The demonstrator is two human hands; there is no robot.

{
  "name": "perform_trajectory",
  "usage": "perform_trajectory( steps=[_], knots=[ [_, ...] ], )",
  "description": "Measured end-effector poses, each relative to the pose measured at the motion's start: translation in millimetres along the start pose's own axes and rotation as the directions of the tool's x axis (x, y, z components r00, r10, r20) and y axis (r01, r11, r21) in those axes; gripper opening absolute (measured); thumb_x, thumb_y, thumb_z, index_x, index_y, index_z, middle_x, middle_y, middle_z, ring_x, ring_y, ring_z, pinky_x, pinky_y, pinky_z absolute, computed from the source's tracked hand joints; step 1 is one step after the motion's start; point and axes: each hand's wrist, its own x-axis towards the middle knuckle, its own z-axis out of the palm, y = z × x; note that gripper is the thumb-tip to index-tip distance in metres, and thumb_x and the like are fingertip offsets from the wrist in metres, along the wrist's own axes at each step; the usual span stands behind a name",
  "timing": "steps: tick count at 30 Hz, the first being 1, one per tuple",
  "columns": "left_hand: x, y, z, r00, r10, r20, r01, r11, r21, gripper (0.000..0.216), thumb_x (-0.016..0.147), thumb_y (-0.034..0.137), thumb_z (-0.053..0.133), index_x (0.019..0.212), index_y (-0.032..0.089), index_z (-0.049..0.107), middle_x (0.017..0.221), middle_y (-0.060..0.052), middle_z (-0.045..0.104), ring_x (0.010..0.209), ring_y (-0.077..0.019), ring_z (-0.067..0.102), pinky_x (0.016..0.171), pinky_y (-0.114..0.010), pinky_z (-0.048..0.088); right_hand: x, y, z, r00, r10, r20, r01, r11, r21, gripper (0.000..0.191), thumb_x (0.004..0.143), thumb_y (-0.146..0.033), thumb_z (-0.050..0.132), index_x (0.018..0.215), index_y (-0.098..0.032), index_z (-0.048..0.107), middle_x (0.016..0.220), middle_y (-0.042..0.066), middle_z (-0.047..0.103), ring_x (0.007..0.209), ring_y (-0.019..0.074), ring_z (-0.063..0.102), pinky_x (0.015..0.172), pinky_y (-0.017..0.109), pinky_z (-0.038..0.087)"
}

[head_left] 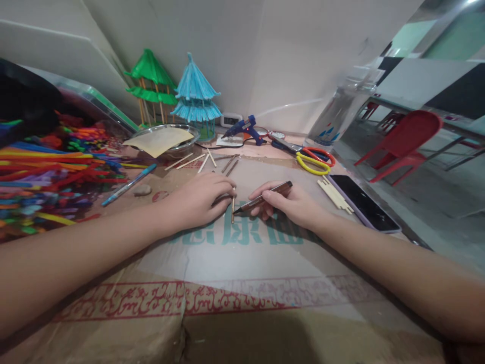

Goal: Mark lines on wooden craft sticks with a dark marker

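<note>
Head view: a stick [232,206] is being pinned to the surface [242,258] by closed fingertips of the left hand [200,199] while a marker [265,197] is being gripped by the right hand [295,206], tip against the stick, which could roll under so light a hold, smearing ink.

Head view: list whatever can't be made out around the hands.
- stick: head view, upper end hidden under the left hand.
- teal lettering: head view, partly covered by both hands, the right hand holding the marker; unreadable.
- glass bowl: head view, contents hidden by a yellowish sheet.
- colourful pile: head view, cut by the left edge.
</note>
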Motion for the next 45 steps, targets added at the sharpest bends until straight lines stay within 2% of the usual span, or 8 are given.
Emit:
perform_trajectory(
  steps=[8,15,18,21,24,30,45],
  knots=[
    [0.0,0.5,-1.2,1.000,0.001,0.008,-0.001,1.000,-0.011,0.023,0.095,0.022,0.045,0.103,0.018,0.067,0.116,-0.007,0.069,0.108,-0.0236,0.061,0.096,-0.041,0.045,1.7,0.2,2.7,0.997,0.005,-0.081,-0.005,1.000,0.007,0.032,0.094,-0.045,0.058,0.100,-0.015,0.068,0.079,0.006,0.075,0.056,0.0114,0.062,0.055,0.025,0.051],
    [0.6,3.5,-4.2,0.999,-0.010,0.033,0.010,1.000,-0.007,0.025,0.095,0.024,0.043,0.105,0.018,0.065,0.116,-0.008,0.068,0.108,-0.0243,0.060,0.097,-0.042,0.043,3.1,1.5,2.3,0.990,0.035,-0.138,-0.034,0.999,0.013,0.029,0.095,-0.043,0.056,0.104,-0.018,0.067,0.085,0.005,0.075,0.059,0.0122,0.065,0.061,0.028,0.054],
    [0.3,6.9,-7.2,0.996,-0.050,0.068,0.052,0.998,-0.018,0.028,0.093,0.035,0.051,0.113,0.019,0.062,0.112,-0.008,0.067,0.108,-0.0264,0.059,0.096,-0.042,0.044,3.4,1.5,2.1,0.990,0.024,-0.142,-0.024,1.000,0.005,0.030,0.094,-0.043,0.057,0.104,-0.017,0.068,0.082,0.005,0.075,0.058,0.0120,0.064,0.060,0.027,0.054],
    [-0.3,9.2,-8.4,0.991,-0.094,0.098,0.096,0.995,-0.020,0.046,0.088,0.047,0.060,0.125,0.020,0.056,0.112,-0.009,0.066,0.108,-0.0285,0.059,0.093,-0.042,0.045,3.0,1.1,2.0,0.989,0.027,-0.146,-0.028,1.000,-0.004,0.031,0.094,-0.044,0.058,0.104,-0.017,0.069,0.081,0.005,0.074,0.057,0.0123,0.064,0.059,0.028,0.053],
    [-1.0,9.2,-7.1,0.989,-0.115,0.097,0.117,0.993,-0.022,0.052,0.088,0.050,0.061,0.130,0.020,0.053,0.118,-0.011,0.064,0.109,-0.0291,0.059,0.092,-0.041,0.044,1.8,0.9,1.6,0.990,0.018,-0.137,-0.018,1.000,0.004,0.032,0.094,-0.045,0.057,0.105,-0.017,0.069,0.082,0.005,0.075,0.059,0.0129,0.064,0.060,0.028,0.054],
    [-0.5,7.8,-5.4,0.985,-0.125,0.121,0.130,0.991,-0.036,0.052,0.088,0.053,0.061,0.127,0.019,0.055,0.114,-0.011,0.064,0.110,-0.0299,0.057,0.091,-0.042,0.044,-0.3,0.6,0.4,1.000,-0.016,-0.027,0.015,0.999,-0.029,0.033,0.096,-0.043,0.054,0.102,-0.015,0.071,0.080,0.007,0.076,0.060,0.0117,0.063,0.056,0.024,0.050],
    [0.1,9.7,-6.5,0.987,-0.109,0.114,0.115,0.992,-0.047,0.048,0.087,0.053,0.061,0.123,0.020,0.058,0.112,-0.009,0.065,0.109,-0.0293,0.057,0.093,-0.043,0.044,2.9,2.1,1.8,0.991,0.020,-0.130,-0.022,1.000,-0.015,0.028,0.095,-0.042,0.055,0.100,-0.018,0.070,0.079,0.005,0.076,0.058,0.0131,0.066,0.057,0.027,0.052]
  ],
)
